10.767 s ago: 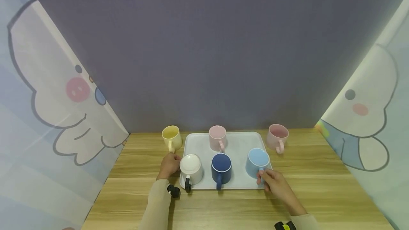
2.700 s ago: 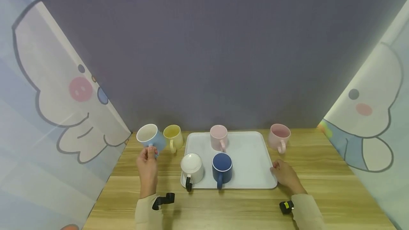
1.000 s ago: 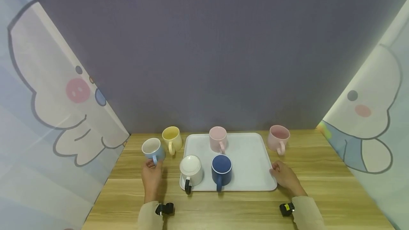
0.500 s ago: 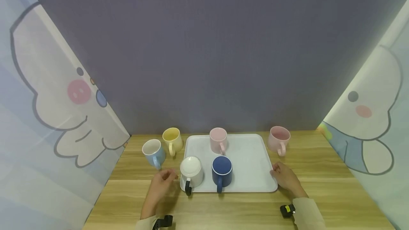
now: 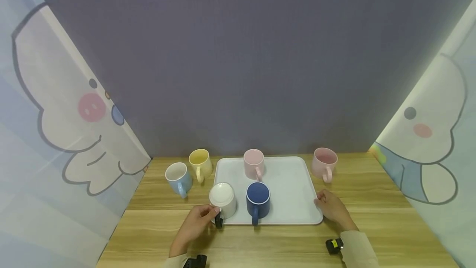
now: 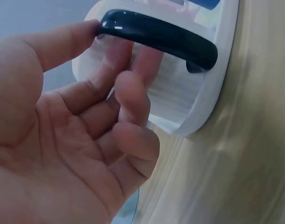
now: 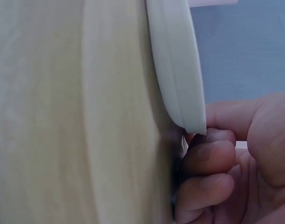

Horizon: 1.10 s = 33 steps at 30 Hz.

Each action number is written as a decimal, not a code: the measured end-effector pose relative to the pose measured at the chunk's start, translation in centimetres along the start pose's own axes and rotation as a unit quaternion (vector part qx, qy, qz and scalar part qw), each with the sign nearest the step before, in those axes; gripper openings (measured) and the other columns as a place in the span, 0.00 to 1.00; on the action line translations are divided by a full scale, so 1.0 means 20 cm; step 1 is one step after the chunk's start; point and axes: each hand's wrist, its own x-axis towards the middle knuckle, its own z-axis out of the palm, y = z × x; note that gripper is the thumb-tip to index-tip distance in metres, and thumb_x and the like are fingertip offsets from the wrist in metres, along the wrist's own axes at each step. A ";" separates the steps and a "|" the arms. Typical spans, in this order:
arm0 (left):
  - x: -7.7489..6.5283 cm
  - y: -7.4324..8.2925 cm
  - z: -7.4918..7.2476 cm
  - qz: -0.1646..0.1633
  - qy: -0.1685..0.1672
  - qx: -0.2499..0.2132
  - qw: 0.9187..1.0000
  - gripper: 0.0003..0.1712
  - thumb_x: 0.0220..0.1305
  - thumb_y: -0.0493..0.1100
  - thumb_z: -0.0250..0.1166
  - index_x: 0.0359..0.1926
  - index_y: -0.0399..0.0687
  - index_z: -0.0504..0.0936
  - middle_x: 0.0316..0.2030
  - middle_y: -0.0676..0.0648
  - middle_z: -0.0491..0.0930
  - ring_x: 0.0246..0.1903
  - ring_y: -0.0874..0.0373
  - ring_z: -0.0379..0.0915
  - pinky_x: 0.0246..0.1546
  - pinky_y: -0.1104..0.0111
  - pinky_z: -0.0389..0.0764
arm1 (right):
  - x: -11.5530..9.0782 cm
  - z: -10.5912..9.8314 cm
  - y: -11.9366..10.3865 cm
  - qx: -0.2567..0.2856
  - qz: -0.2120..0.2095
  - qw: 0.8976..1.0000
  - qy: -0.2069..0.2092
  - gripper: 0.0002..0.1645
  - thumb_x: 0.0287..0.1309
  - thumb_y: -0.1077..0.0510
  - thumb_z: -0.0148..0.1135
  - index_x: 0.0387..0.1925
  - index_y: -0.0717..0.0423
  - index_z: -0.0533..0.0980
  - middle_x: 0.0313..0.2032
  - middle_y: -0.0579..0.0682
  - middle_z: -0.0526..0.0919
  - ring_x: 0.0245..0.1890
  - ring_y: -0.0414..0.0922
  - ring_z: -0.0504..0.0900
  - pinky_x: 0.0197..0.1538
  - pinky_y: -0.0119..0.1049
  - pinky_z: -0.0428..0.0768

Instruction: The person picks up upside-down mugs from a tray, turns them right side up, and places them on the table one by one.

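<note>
In the head view my left hand is at the front left of the white tray. Its thumb and fingers pinch the black handle of an upside-down white mug; the lower fingers curl loosely. At the tray's right edge, my right hand grips the rim, thumb above and curled fingers below in the right wrist view. Also bottom-up on the tray are a dark blue mug and a pink mug. Left of the tray, a light blue mug stands upright on the table.
An upright yellow mug stands just off the tray's back left corner. Another pink mug, also upright, is beyond the right edge. A grey backdrop rises behind the wooden table, with cartoon-printed curtains on both sides.
The light blue mug went from upside down on the tray to upright at the left, where my left hand released it and moved to the white mug's handle. My right hand shifted to the tray's rim.
</note>
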 end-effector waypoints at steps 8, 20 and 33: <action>0.00 0.02 0.02 0.011 -0.050 -0.040 0.998 0.21 0.70 0.49 0.56 0.34 0.34 0.83 0.31 0.35 0.81 0.18 0.64 0.64 0.18 0.76 0.68 | 0.01 0.01 0.01 0.001 0.008 1.000 -0.003 0.11 0.64 0.57 0.53 0.41 0.62 0.71 0.30 0.51 0.75 0.31 0.46 0.73 0.33 0.36 0.69; 0.01 0.02 0.07 -0.005 -0.008 -0.069 0.998 0.21 0.69 0.48 0.56 0.34 0.30 0.80 0.25 0.45 0.81 0.17 0.66 0.63 0.18 0.77 0.66 | 0.02 0.01 0.02 -0.001 0.015 1.000 -0.006 0.11 0.64 0.56 0.54 0.42 0.61 0.71 0.30 0.51 0.75 0.31 0.46 0.73 0.33 0.36 0.68; 0.05 0.08 0.12 -0.014 0.056 -0.081 0.995 0.16 0.69 0.44 0.56 0.32 0.33 0.79 0.23 0.46 0.77 0.15 0.67 0.59 0.17 0.75 0.62 | 0.01 0.01 0.01 0.004 0.015 1.000 -0.003 0.11 0.64 0.56 0.53 0.41 0.61 0.71 0.28 0.50 0.73 0.30 0.46 0.72 0.31 0.35 0.67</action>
